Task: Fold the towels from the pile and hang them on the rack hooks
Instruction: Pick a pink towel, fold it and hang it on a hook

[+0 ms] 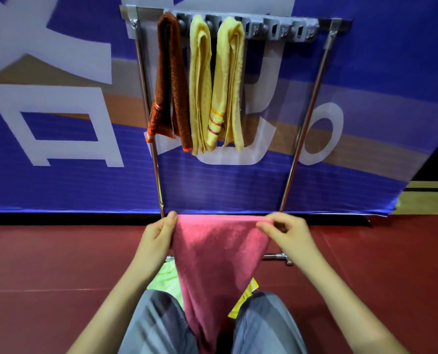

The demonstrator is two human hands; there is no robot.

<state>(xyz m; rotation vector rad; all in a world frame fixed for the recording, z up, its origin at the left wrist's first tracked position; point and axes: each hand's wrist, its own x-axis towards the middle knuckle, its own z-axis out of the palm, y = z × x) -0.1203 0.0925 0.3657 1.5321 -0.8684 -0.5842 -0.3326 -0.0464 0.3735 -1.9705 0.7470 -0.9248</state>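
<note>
pink towel (220,254) held stretched by its top edge just below the rack (238,20), rest drooping to a point between the person's knees. left hand (159,235) pinches the left corner, thumb over fabric; right hand (286,232) pinches the right corner with fingertips pressed together. looks like soft, limp, light terry, no stiffness, not fragile, grippy pile so a slip seems unlikely; will sag wherever unsupported, so take it at corners or along the folded edge. on the rack a brown towel (170,80) and two yellow towels (214,83) hang, free hooks (276,29) to their right. pile (166,279) on the floor below the rack, mostly hidden behind the pink towel
</note>
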